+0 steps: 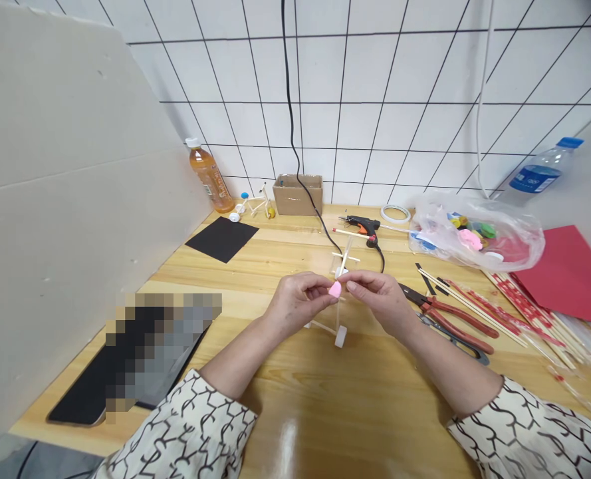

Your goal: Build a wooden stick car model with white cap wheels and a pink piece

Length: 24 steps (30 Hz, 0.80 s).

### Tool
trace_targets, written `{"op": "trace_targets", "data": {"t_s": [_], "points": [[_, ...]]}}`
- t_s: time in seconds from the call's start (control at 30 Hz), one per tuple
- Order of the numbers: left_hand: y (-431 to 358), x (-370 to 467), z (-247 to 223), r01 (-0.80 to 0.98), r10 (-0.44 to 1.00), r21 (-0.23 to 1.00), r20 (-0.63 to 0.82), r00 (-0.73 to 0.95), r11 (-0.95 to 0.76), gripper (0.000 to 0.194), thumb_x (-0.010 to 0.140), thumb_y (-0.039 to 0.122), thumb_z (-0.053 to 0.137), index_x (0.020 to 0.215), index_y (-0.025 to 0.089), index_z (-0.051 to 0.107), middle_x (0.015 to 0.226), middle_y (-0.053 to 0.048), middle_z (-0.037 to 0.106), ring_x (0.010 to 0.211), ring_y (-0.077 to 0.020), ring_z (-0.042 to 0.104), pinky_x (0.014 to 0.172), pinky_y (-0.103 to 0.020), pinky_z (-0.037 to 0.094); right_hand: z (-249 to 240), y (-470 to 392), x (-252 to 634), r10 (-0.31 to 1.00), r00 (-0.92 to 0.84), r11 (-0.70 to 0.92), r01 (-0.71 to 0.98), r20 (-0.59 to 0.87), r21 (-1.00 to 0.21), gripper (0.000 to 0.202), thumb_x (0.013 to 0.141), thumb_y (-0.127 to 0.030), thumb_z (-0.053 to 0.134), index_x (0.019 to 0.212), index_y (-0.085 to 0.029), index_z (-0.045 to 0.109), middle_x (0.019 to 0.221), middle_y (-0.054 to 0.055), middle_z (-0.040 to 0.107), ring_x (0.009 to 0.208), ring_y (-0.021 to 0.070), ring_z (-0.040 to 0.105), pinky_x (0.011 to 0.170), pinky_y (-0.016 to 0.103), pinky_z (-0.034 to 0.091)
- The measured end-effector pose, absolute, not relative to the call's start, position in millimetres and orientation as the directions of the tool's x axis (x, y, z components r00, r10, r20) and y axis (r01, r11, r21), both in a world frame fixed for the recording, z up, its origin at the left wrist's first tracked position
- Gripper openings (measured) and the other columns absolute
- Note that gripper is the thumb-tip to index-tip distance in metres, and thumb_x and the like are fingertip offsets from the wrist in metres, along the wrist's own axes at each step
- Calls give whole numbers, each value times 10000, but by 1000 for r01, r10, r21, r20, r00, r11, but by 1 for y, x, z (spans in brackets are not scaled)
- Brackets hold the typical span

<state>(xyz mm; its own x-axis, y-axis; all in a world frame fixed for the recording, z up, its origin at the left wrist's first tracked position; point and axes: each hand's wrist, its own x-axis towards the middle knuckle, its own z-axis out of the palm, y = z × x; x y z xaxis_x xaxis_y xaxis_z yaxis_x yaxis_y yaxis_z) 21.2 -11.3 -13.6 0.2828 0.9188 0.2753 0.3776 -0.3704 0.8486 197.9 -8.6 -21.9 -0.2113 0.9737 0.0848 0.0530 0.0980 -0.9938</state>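
Observation:
My left hand (298,303) pinches a small rounded pink piece (335,290) between thumb and fingertips. Close against it on the right is my right hand (379,296), its thumb and forefinger drawn together; what they grip, if anything, is too small to make out. Around and below the fingertips stands a small three-wheeled model (346,256) built of thin wooden sticks. A white wheel (341,336) shows at its near end, and a red-tipped stick forms the crosspiece at the far end. My hands hide its middle.
At right lie red-handled pliers (455,319), scissors, wooden sticks (474,309) and a plastic bag (519,233) of colourful caps. A glue gun (362,225), cardboard box (298,199), second stick model (255,205) and bottle (210,176) stand behind. Black paper (223,238) and a phone (83,392) lie left.

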Motion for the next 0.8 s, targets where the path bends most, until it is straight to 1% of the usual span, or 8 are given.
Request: {"op": "trace_targets", "data": {"t_s": [0.2,0.33,0.43,0.5,0.6,0.67,0.73,0.8], "points": [[-11,21,-15,382,919,847,273,284,-370,165,699,252,678,793,118,699,665,-37,641,581,-103,526,564,-211,444,-24,-10,198,976,-209,76,35,67,-996,190,709,-327,643,813,-179,701,800,34,690,784,175,598,766,321,445],[-12,20,-14,384,928,856,250,276,-345,203,661,261,706,801,114,693,667,-37,635,578,-104,527,560,-214,454,-23,-10,199,982,-182,48,28,42,-998,188,698,-327,648,808,-184,700,812,31,694,794,176,600,779,322,435],[-14,22,-12,434,933,831,263,245,-348,231,664,301,697,802,117,685,670,-41,634,580,-107,528,560,-218,460,-23,-9,199,989,-151,13,23,9,-1000,182,672,-322,662,781,-180,697,797,30,692,776,171,597,766,315,433],[-16,24,-12,504,921,770,326,215,-391,226,686,331,669,778,125,677,660,-39,630,579,-109,528,564,-224,458,-22,-9,199,990,-144,-2,20,-4,-1000,181,659,-319,668,768,-176,694,782,29,689,761,169,594,753,310,432],[-19,29,-14,625,876,636,445,184,-454,231,686,362,654,737,137,651,656,-32,633,579,-112,539,563,-225,444,-22,-10,197,988,-156,1,27,-3,-1000,180,659,-319,661,756,-171,690,763,26,682,744,167,590,741,305,431],[-21,33,-15,699,848,545,501,172,-464,237,677,375,653,720,143,629,670,-30,644,590,-118,556,560,-225,430,-23,-10,196,985,-171,2,30,-3,-1000,181,673,-328,647,744,-167,689,751,23,679,739,164,589,743,302,431],[-22,37,-16,769,834,462,527,163,-442,237,687,384,634,713,150,613,677,-29,652,593,-124,568,548,-228,409,-23,-10,195,983,-183,0,28,-5,-1000,191,688,-339,632,739,-164,688,746,21,678,740,162,588,748,298,430],[-23,40,-15,822,837,399,524,159,-406,228,713,384,599,706,156,603,671,-28,654,592,-132,575,529,-231,383,-23,-10,194,982,-188,1,31,-5,-1000,204,699,-350,622,742,-163,688,747,20,680,739,161,588,746,296,428]]}}
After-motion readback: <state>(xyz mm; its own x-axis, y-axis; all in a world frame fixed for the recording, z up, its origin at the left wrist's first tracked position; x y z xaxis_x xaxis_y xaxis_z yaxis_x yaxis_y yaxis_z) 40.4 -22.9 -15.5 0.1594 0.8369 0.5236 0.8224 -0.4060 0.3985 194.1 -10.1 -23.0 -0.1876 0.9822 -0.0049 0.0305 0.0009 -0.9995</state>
